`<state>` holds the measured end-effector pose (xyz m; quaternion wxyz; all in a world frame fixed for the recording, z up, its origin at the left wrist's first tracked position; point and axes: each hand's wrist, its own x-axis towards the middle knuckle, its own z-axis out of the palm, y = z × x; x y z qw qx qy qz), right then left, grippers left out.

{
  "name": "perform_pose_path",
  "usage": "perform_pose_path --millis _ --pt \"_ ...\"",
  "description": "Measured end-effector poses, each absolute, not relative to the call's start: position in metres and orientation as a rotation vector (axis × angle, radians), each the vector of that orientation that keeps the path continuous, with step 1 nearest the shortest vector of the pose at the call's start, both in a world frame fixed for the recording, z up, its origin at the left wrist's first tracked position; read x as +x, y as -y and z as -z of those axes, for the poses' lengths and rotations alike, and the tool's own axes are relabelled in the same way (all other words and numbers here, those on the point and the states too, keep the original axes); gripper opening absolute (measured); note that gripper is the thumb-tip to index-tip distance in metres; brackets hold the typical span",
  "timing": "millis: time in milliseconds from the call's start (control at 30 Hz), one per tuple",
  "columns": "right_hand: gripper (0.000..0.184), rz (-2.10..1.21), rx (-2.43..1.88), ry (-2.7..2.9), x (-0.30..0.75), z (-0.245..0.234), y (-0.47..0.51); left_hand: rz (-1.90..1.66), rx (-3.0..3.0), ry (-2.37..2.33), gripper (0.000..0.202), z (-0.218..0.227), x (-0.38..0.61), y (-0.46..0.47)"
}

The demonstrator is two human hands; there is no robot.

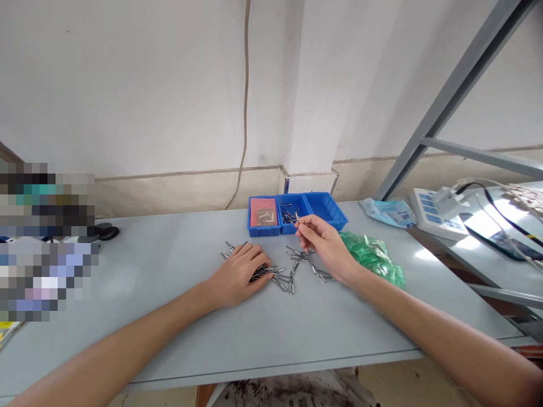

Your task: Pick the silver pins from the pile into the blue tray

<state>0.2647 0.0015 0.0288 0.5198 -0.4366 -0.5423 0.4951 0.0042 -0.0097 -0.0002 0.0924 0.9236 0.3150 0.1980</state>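
Several small metal pins (292, 271) lie scattered on the grey table (169, 316). My left hand (241, 274) rests palm down on the left part of the pile, fingers curled over a bunch of pins. My right hand (324, 243) is raised just above the table and pinches one small metal pin (298, 221) between thumb and fingers, right in front of the middle blue bin (292, 217), which holds more pins. The left blue bin (263, 215) holds a pinkish pad; the right blue bin (324, 206) looks bare.
A heap of green plastic bags (373, 257) lies right of my right hand. A bluish packet (388, 212), a white power strip (436, 212) with cables and a grey metal shelf frame (458, 85) stand at the right. A black object (104, 230) sits far left.
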Motion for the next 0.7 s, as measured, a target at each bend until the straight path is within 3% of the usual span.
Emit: perform_pose_path --millis 400,700 --pt "0.026 -1.067 -1.118 1.361 0.2672 -0.0308 -0.0004 -0.581 2.741 -0.943 0.012 -0.0004 0.0047 0.0102" --pt "0.024 -1.173 -1.006 1.335 0.2701 -0.0245 -0.0046 -0.583 2.747 -0.943 0.012 -0.0004 0.0037 0.0112"
